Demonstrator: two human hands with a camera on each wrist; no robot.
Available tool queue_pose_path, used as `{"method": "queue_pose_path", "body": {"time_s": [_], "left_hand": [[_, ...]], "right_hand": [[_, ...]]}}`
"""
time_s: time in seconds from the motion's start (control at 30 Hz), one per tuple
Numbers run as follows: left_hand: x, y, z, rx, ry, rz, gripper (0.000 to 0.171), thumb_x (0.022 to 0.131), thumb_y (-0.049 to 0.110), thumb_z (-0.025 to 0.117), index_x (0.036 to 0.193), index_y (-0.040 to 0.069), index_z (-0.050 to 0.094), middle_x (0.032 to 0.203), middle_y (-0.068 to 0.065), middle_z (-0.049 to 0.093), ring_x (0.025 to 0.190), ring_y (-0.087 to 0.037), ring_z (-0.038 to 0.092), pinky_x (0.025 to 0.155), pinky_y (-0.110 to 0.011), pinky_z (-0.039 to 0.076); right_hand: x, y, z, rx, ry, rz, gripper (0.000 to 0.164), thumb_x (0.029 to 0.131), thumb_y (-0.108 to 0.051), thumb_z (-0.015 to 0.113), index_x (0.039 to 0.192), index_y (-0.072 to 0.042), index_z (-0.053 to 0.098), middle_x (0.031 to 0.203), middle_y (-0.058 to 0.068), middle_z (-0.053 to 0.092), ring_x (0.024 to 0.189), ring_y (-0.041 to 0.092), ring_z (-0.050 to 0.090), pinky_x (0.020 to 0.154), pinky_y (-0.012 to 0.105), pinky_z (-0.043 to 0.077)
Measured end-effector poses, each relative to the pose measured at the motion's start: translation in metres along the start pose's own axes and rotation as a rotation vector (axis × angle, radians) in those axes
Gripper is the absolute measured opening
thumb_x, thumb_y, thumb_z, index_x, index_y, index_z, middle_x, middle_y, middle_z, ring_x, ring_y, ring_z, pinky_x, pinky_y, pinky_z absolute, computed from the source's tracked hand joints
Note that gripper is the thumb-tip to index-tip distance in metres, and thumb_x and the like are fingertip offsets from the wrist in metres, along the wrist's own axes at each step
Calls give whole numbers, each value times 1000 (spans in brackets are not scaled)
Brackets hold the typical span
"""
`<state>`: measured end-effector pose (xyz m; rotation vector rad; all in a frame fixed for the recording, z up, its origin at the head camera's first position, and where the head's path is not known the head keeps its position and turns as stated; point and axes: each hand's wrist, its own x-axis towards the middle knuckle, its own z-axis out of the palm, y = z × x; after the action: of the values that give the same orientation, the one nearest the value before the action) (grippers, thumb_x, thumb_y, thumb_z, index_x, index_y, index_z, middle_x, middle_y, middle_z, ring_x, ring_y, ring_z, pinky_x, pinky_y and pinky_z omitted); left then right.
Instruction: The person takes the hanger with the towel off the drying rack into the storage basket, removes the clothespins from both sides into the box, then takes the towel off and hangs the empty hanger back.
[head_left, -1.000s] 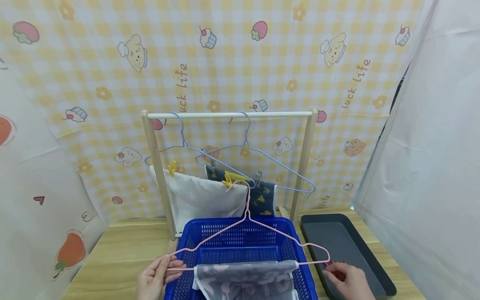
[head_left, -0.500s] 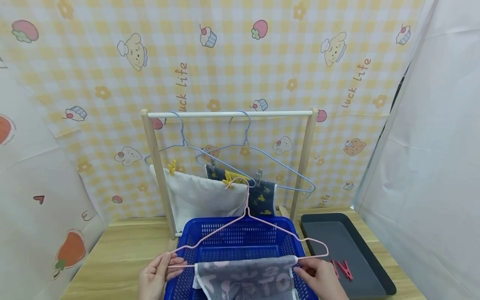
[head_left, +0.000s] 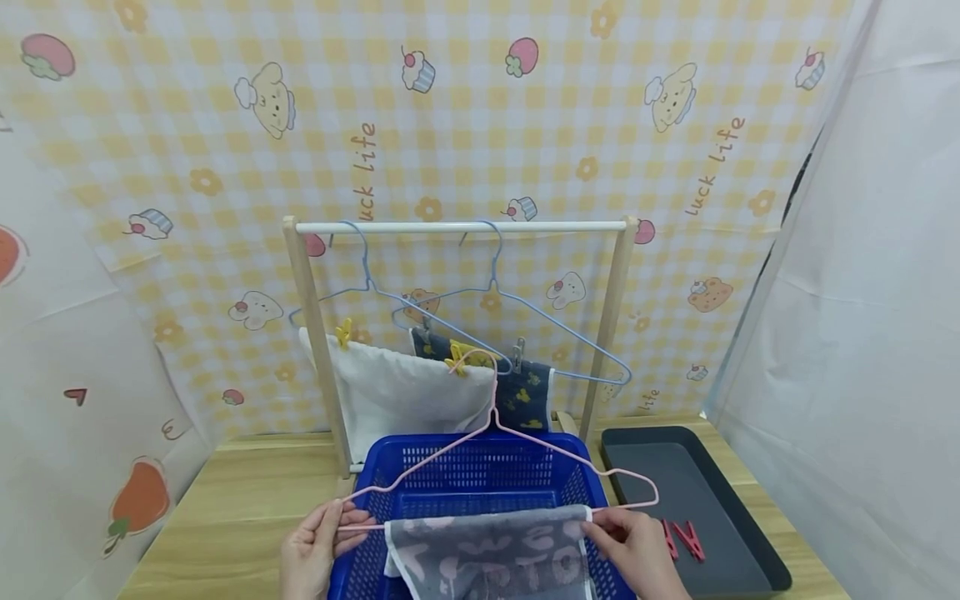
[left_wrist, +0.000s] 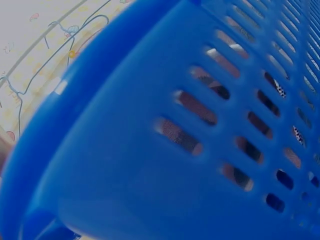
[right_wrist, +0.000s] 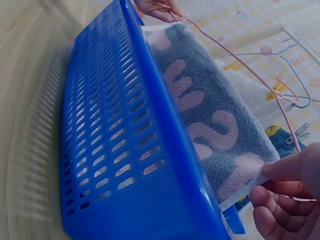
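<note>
My left hand [head_left: 318, 537] pinches the left corner of a pink wire hanger [head_left: 495, 396]. Draped over the hanger's lower bar is a grey towel [head_left: 487, 550] with pink lettering and white edging. At the towel's upper right corner, my right hand [head_left: 633, 542] pinches the cloth and bar between thumb and fingers; the right wrist view shows the thumb [right_wrist: 285, 167] on the white edge. Beneath both hands stands a blue plastic basket [head_left: 480, 471] with slotted walls. In the left wrist view the basket wall [left_wrist: 110, 150] fills most of the picture.
Behind the basket is a wooden rack [head_left: 619, 300] with a white rail. Two blue hangers [head_left: 561, 327] hang there, with a white cloth [head_left: 412, 400] and a dark patterned cloth [head_left: 528, 400] clipped on. Red clothespins [head_left: 696, 546] lie in a grey tray [head_left: 660, 467] at right.
My right hand has left the tray and moved left to the towel's corner, now pinching it. The towel's top edge has risen slightly on the right. The left hand keeps its grip.
</note>
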<state>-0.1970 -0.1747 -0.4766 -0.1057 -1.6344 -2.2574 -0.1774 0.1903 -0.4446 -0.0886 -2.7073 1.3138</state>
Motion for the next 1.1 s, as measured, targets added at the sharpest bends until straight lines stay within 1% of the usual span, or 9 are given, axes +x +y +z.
{"method": "queue_pose_path", "body": {"time_s": [0.13,0.23,0.33,0.47,0.57,0.7,0.83,0.93,1.1], "left_hand": [[-1,0,1,4,29,-5,28,99,10,47,83,17,69,73,-2,70,66,-13,69,58,-26,57],[-1,-1,3,-9,68,-15,28,99,10,48,82,15,69,72,-2,70,65,-13,69,57,-26,57],[-1,-1,7,-24,123,-9,26,98,8,49,82,8,69,69,-3,70,62,-15,69,55,-27,57],[-1,-1,11,-36,187,16,26,97,5,49,79,3,68,66,-4,69,58,-16,68,51,-27,56],[-1,0,13,-62,205,27,27,97,3,48,79,4,68,65,-4,68,56,-16,68,50,-26,56],[-1,1,14,-75,242,15,28,97,4,49,79,5,69,64,-4,68,55,-16,67,49,-25,55],[-1,1,15,-76,279,-15,28,97,5,49,78,8,70,64,-4,68,55,-16,67,50,-26,56],[-1,1,16,-84,276,-14,28,97,5,49,79,7,70,64,-5,68,55,-16,67,50,-26,56],[-2,0,18,-69,288,-14,26,97,4,49,81,1,68,63,-4,68,55,-16,67,50,-26,56]], "right_hand": [[0,1,0,6,-1,-4,6,80,-11,74,78,-7,70,63,-1,58,51,7,51,47,20,47],[0,4,0,-3,-16,-51,8,80,-13,74,76,-9,69,65,-3,58,53,5,49,48,19,46],[-1,9,0,-39,-56,-197,10,80,-13,74,73,-12,66,66,-8,56,55,1,46,47,18,44],[0,15,-2,-93,-132,-451,16,82,-10,72,70,-17,62,66,-16,49,57,-4,42,46,16,42],[2,15,-4,-95,-256,-537,16,83,-11,70,71,-17,62,67,-19,48,58,-5,42,46,15,41],[4,14,-5,-85,-476,-512,10,85,-16,68,75,-15,67,75,-18,53,65,-5,47,51,17,45],[6,12,-4,-114,-561,-517,9,86,-19,67,78,-16,69,81,-18,56,71,-5,51,57,18,49],[4,10,-2,-79,-515,-421,10,87,-22,67,81,-13,68,79,-15,59,67,-3,51,54,18,48],[-1,2,1,30,-281,-167,25,89,-27,65,74,-7,61,62,-7,51,52,0,43,44,18,39]]}}
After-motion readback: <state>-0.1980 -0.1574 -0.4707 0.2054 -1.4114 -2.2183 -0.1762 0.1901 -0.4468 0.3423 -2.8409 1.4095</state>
